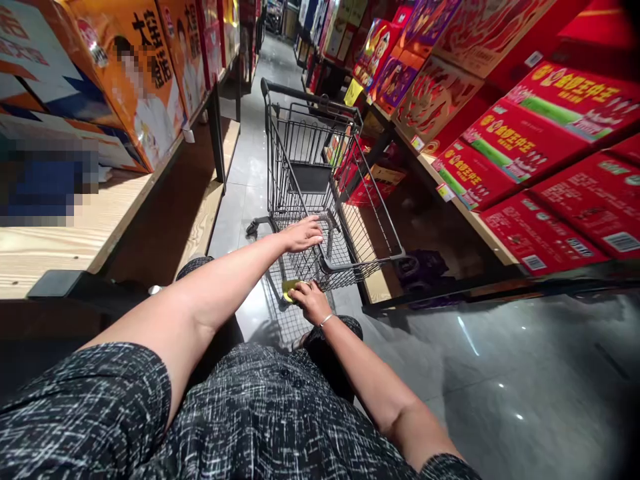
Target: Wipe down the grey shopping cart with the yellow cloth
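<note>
A grey wire shopping cart (300,143) stands in the aisle ahead of me. My left hand (301,235) rests on the near rim of its basket, fingers curled over the wire. Lower down, my right hand (311,299) presses a yellow cloth (289,288) against the cart's bottom rack, fingers closed on it. A thin bracelet circles my right wrist. My patterned dark dress fills the bottom of the view.
Wooden shelves (60,233) on the left carry orange gift boxes (145,73). Red gift boxes (540,153) line the sloped shelves on the right. A glossy grey tiled floor (500,373) runs down the narrow aisle toward more displays behind the cart.
</note>
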`<state>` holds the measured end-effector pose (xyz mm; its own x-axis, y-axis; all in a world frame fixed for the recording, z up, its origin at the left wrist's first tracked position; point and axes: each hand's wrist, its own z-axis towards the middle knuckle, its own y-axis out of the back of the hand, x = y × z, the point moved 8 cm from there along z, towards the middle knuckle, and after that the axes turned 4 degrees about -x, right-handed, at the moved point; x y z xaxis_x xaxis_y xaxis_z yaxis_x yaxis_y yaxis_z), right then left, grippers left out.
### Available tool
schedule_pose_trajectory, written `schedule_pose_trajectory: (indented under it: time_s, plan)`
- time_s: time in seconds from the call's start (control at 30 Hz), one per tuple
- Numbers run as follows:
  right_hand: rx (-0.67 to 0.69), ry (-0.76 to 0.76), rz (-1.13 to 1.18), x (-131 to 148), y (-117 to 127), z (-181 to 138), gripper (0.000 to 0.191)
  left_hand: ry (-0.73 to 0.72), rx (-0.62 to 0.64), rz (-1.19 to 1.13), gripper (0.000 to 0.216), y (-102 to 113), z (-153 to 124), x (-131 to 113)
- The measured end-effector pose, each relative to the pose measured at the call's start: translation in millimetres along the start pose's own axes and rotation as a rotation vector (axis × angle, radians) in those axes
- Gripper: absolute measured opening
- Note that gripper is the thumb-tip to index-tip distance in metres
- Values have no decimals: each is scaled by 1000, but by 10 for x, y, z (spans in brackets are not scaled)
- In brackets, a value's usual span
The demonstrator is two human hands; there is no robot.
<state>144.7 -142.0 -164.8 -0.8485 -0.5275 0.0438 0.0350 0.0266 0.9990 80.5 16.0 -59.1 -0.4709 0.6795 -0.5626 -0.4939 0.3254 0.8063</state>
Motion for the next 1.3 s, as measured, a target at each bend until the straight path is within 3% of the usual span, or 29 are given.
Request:
schedule_pose_trajectory:
  time_s: [0.13, 0.23, 0.37, 0.47, 0.67, 0.77, 0.83, 0.9, 1.07, 1.3]
  plan:
    - [-531, 107, 44, 100, 885, -123, 39, 0, -65, -19, 35, 61, -78, 49]
    - [-749, 88, -17, 39, 1254, -167, 41, 23, -92, -26, 34, 132, -176, 72]
    - [-751, 114, -78, -109, 1273, -141, 36, 59, -115, -20, 28, 223, -302, 121]
    - [-754, 63, -93, -433, 1228, -289, 38, 65, -153, -28, 24, 289, -380, 180]
    - [-767, -281, -122, -1514, 1254, -880, 43, 98, -221, -69, 21, 356, -551, 247]
    - [-854, -456, -96, -1712, 1255, -1017, 55, 80, -296, -19, 18, 371, -679, 126]
    - [-942, -545, -80, -1584, 1221, -977, 58, 21, -308, 3, 24, 327, -761, -13]
    - [-992, -530, -55, -1262, 1151, -808, 56, -61, -258, -5, 31, 227, -817, -138]
    - [-958, -206, 24, -328, 971, -287, 49, -184, -208, -103, 26, 100, -841, -151]
    - [-911, -51, -62, -25, 788, -161, 41, -241, -306, -197, 26, 237, -954, -28]
